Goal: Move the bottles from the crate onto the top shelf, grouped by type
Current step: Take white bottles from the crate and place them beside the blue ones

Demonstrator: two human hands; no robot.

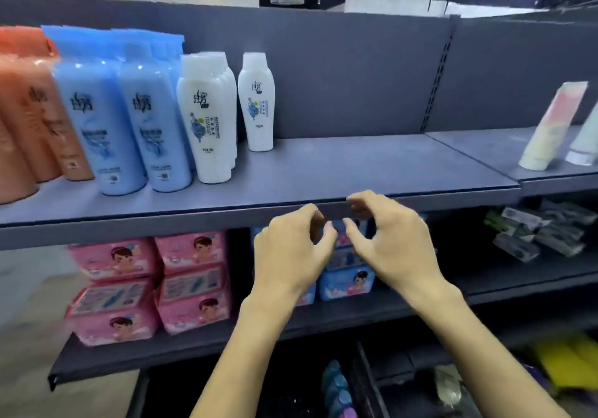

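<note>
**Desk:** Where do the bottles stand?

**Photographer:** Upright on the left of the top shelf (356, 165), grouped by colour. The orange bottles (29, 119) are far left, with the blue bottles (103, 119) beside them and the white bottles (207, 119) next. A lone white bottle (257, 103) stands just right of that row, farther back.

**Desk:** And the hands?

**Photographer:** Both are empty. The left hand (291, 249) and right hand (391, 242) hover close together at the shelf's near edge, right of the bottles. Their fingers are loosely curled and grasp nothing.

**Desk:** Anything below?

**Photographer:** Blurred blue and purple bottles (336, 385) show at the near bottom; I cannot tell whether they lie in a crate. Pink packs (145, 288) sit on the lower shelf at left, and blue packs (349, 281) lie behind the hands.
</note>
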